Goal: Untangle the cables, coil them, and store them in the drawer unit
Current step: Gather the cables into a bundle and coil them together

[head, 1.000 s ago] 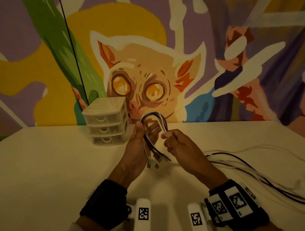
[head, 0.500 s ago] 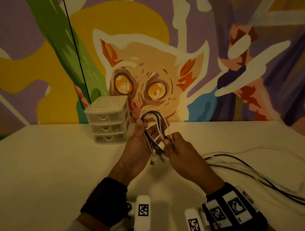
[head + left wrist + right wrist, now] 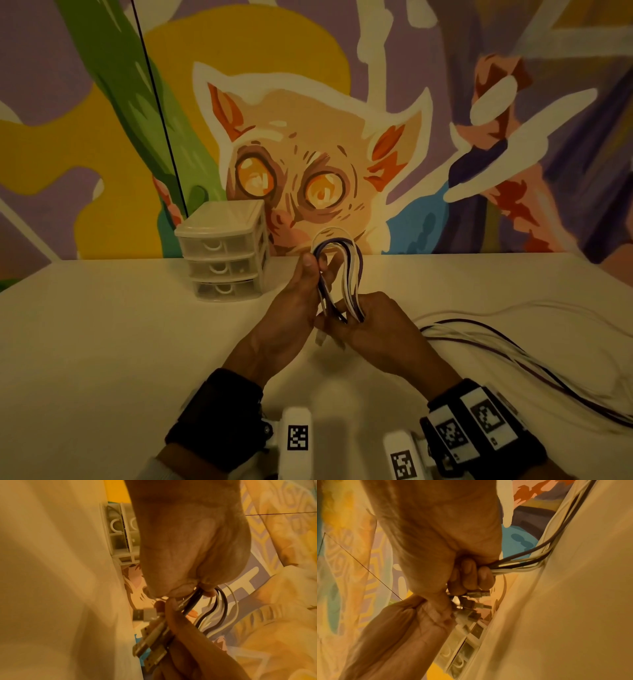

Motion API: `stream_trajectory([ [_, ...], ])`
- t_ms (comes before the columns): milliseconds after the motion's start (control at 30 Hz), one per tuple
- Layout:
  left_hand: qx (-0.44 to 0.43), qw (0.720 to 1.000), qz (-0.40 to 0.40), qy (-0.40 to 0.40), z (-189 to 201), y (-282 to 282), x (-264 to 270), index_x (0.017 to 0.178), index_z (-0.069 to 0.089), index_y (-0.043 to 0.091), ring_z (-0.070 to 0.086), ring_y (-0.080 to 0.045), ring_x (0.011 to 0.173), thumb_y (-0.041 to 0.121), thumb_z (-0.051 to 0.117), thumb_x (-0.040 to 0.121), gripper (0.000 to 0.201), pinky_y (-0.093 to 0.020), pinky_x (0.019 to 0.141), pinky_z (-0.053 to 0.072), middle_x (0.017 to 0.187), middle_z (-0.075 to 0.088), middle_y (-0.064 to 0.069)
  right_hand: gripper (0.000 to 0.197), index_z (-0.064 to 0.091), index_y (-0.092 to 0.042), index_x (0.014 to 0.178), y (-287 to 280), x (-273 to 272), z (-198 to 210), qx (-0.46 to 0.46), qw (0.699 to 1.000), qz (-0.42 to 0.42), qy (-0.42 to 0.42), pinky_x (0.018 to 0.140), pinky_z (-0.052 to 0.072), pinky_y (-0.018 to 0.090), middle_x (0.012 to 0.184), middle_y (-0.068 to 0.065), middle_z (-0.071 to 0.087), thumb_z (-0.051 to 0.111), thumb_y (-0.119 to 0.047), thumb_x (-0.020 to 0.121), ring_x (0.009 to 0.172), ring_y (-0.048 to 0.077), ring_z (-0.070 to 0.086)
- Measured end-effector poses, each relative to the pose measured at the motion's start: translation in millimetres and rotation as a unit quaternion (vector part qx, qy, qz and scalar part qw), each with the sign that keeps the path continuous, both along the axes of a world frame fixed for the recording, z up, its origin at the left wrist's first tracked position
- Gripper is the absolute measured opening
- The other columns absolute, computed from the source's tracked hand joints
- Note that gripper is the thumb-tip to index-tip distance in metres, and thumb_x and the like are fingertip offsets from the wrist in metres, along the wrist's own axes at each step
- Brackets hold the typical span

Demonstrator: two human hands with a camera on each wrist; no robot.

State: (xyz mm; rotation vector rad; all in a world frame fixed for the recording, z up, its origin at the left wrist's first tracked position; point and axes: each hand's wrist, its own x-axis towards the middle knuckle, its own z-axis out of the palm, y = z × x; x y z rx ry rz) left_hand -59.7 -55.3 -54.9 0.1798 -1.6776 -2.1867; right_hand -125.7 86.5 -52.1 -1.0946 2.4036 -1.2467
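A bundle of white and dark cables [image 3: 346,267] arches in a loop above the table. My left hand [image 3: 301,301] pinches one leg of the loop between thumb and fingers. My right hand [image 3: 373,325] grips the other leg, fingers curled round the strands [image 3: 513,563]. Several USB plugs [image 3: 150,639] hang below the hands, also seen as plugs [image 3: 476,601] in the right wrist view. The rest of the cables [image 3: 513,356] trails off to the right across the table. The small translucent three-drawer unit [image 3: 224,250] stands behind the left hand, all drawers shut.
The white table [image 3: 102,359] runs to a painted mural wall [image 3: 308,120] close behind the drawer unit. A thin dark line [image 3: 157,102] hangs down the wall to the unit. Bare table lies on the left and in front.
My right hand has slid down the loop's right leg toward the left hand's base, and now grips the bundle lower. The loop stands taller and narrower.
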Motion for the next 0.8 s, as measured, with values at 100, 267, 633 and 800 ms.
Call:
stream_trajectory([
  [100,-0.015,0.999,0.013,0.030,3.1,-1.2,3.0,0.133,0.067,0.020,0.055,-0.013,0.144,0.041,0.035,0.114,0.043,-0.045,0.131,0.024,0.144,0.068,0.003,0.031,0.069,-0.026,0.075,3.2,-1.8,3.8,0.030,0.999,-0.014,0.018,0.057,0.043,0.022,0.057,-0.006,0.063,0.067,-0.049,0.097,0.051,0.001,0.060],
  [267,0.068,0.994,0.006,0.080,16.6,-21.2,10.2,0.137,0.068,0.007,0.066,-0.036,0.128,0.060,0.074,0.087,0.074,-0.051,0.120,0.043,0.145,0.062,-0.027,0.024,0.072,-0.022,0.093,10.3,-5.5,3.8,0.124,0.990,0.020,0.070,0.064,0.051,0.029,0.078,-0.001,0.069,0.065,-0.044,0.097,0.071,0.015,0.066],
  [633,-0.142,0.965,0.202,-0.082,28.7,-31.7,12.1,0.088,0.081,0.028,0.076,-0.022,0.099,0.078,0.056,0.092,0.056,-0.052,0.106,0.052,0.085,0.083,0.004,0.023,0.069,-0.029,0.101,9.4,-8.4,-0.1,0.184,0.977,0.043,0.094,0.069,0.052,0.032,0.081,-0.005,0.072,0.060,-0.050,0.097,0.078,0.016,0.069],
  [800,-0.065,0.968,0.237,-0.053,25.4,-23.9,8.0,0.074,0.081,0.030,0.070,-0.020,0.095,0.069,0.060,0.094,0.049,-0.043,0.089,0.052,0.079,0.076,0.006,0.035,0.060,-0.034,0.119,10.3,-11.7,-0.4,0.187,0.975,0.038,0.114,0.088,0.058,0.046,0.102,-0.003,0.073,0.046,-0.061,0.102,0.094,0.022,0.069],
])
